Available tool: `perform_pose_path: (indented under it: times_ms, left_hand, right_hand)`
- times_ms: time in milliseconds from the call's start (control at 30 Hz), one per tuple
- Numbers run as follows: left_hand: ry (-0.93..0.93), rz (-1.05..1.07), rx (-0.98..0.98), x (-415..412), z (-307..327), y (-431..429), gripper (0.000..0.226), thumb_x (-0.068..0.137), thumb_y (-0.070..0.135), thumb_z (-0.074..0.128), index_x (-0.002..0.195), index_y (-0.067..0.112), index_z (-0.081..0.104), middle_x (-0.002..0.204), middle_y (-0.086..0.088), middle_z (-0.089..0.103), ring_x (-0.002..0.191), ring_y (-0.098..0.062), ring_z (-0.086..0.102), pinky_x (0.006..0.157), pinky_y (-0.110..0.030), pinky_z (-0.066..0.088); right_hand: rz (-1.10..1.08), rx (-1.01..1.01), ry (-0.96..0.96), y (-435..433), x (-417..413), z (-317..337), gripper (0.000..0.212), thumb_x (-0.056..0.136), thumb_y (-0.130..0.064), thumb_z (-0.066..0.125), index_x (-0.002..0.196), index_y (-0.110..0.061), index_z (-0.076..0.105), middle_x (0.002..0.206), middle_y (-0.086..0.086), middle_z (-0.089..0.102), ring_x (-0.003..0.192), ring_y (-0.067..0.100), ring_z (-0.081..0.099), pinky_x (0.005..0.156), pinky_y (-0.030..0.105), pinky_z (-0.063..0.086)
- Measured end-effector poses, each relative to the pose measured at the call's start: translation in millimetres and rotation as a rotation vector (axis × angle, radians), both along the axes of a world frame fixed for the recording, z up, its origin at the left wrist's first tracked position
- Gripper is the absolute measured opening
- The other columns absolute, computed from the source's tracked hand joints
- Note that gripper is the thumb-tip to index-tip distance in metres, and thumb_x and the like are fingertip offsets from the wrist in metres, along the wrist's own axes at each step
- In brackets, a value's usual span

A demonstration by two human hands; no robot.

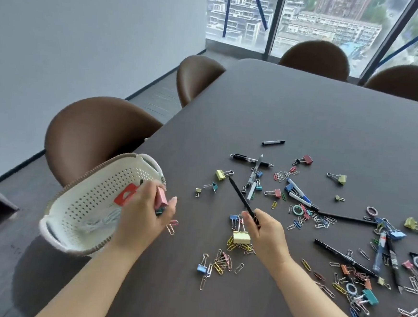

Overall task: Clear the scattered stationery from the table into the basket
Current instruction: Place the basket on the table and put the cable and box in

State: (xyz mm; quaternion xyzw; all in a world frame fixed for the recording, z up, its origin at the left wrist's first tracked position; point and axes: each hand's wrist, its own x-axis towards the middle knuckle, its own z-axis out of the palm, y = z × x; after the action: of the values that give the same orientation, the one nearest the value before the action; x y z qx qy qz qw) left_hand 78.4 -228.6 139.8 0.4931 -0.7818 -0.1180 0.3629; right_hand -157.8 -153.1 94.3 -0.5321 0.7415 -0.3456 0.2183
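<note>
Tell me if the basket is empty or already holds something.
Not empty. A red item and a pale tangle lie on the perforated floor of the basket.

Bare table (pixel 319 112) beyond scattered clips (pixel 222 260).

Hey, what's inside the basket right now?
A red clip and a pale blurred tangle lie in the basket. The left hand covers part of it, so more may be hidden.
</note>
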Motion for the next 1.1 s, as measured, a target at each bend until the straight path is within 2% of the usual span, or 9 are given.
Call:
perform_pose_path:
  times_ms: [167, 300, 400, 533, 667, 767, 867, 967, 1100]
  left_hand:
    - [-0.543, 0.06, 0.549, 87, -18, -61, 0.037, 0.081, 0.052, 0.056, 0.094, 0.019, 0.047, 0.098, 0.0, 0.053, 0.083, -0.016, 0.051, 0.071, -0.031, 0.044]
    - [-0.577, -0.1, 0.781, 116, -34, -80, 0.055, 0.079, 0.056, 0.057, 0.122, 0.024, 0.046, 0.121, 0.002, 0.048, 0.105, -0.013, 0.049, 0.088, -0.03, 0.042]
    - [-0.523, -0.134, 0.664, 134, -24, -86, 0.048, 0.086, 0.046, 0.052, 0.129, 0.025, 0.044, 0.127, 0.007, 0.049, 0.111, -0.008, 0.049, 0.089, -0.026, 0.042]
    - [-0.311, -0.182, 0.291, 163, -2, -75, 0.025, 0.089, 0.035, 0.051, 0.11, 0.025, 0.06, 0.103, 0.015, 0.063, 0.084, 0.004, 0.057, 0.069, -0.012, 0.044]
    - [-0.132, -0.059, 0.017, 195, -7, -56, 0.024, 0.085, 0.031, 0.046, 0.086, 0.017, 0.065, 0.078, 0.011, 0.063, 0.068, 0.004, 0.054, 0.062, -0.007, 0.044]
    - [-0.098, 0.071, -0.004, 212, -21, -42, 0.025, 0.085, 0.027, 0.045, 0.082, 0.012, 0.064, 0.077, 0.006, 0.06, 0.071, 0.002, 0.048, 0.062, -0.004, 0.039]
    - [-0.126, 0.102, 0.015, 220, -33, -33, 0.026, 0.084, 0.029, 0.045, 0.082, 0.013, 0.065, 0.08, 0.004, 0.06, 0.071, 0.001, 0.047, 0.064, -0.007, 0.039]
    - [-0.129, 0.087, 0.018, 220, -38, -33, 0.024, 0.083, 0.029, 0.045, 0.083, 0.015, 0.065, 0.081, 0.005, 0.06, 0.071, 0.0, 0.05, 0.064, -0.022, 0.048]
    - [-0.125, 0.041, 0.02, 209, -34, -35, 0.022, 0.084, 0.03, 0.045, 0.085, 0.016, 0.063, 0.082, 0.005, 0.06, 0.078, -0.002, 0.053, 0.065, -0.021, 0.05]
  right_hand:
    - [0.11, -0.038, -0.002, -41, 57, 11, 0.043, 0.09, -0.037, 0.05, 0.06, -0.014, 0.028, 0.053, -0.001, 0.031, 0.052, 0.015, 0.028, 0.052, 0.032, 0.026]
    - [0.177, -0.06, 0.042, -74, 89, 20, 0.041, 0.09, -0.034, 0.051, 0.062, -0.01, 0.034, 0.054, -0.004, 0.032, 0.051, 0.013, 0.03, 0.051, 0.025, 0.027]
    - [0.212, -0.05, 0.087, -96, 104, 27, 0.041, 0.09, -0.035, 0.05, 0.062, -0.009, 0.036, 0.056, -0.002, 0.036, 0.053, 0.016, 0.032, 0.053, 0.032, 0.03]
    - [0.341, -0.068, 0.171, -122, 130, 38, 0.043, 0.091, -0.032, 0.052, 0.058, -0.025, 0.026, 0.058, -0.007, 0.033, 0.053, 0.014, 0.032, 0.055, 0.033, 0.029]
    - [0.653, -0.076, 0.403, -150, 168, 39, 0.026, 0.091, -0.035, 0.053, 0.084, -0.01, 0.056, 0.08, 0.001, 0.055, 0.067, 0.025, 0.051, 0.058, 0.032, 0.039]
    - [0.929, 0.033, 0.648, -165, 199, 38, 0.036, 0.091, -0.043, 0.047, 0.112, -0.016, 0.057, 0.105, 0.001, 0.058, 0.089, 0.021, 0.057, 0.066, 0.03, 0.043]
    - [1.043, 0.184, 0.812, -175, 215, 31, 0.044, 0.084, -0.052, 0.052, 0.115, -0.021, 0.054, 0.116, -0.001, 0.053, 0.106, 0.021, 0.048, 0.087, 0.037, 0.043]
    - [0.995, 0.206, 0.74, -172, 217, 26, 0.054, 0.078, -0.062, 0.052, 0.117, -0.026, 0.053, 0.121, -0.005, 0.052, 0.112, 0.017, 0.042, 0.096, 0.035, 0.034]
    - [0.853, 0.142, 0.608, -155, 216, 27, 0.043, 0.091, -0.052, 0.04, 0.12, -0.021, 0.047, 0.127, -0.002, 0.052, 0.116, 0.02, 0.047, 0.097, 0.037, 0.039]
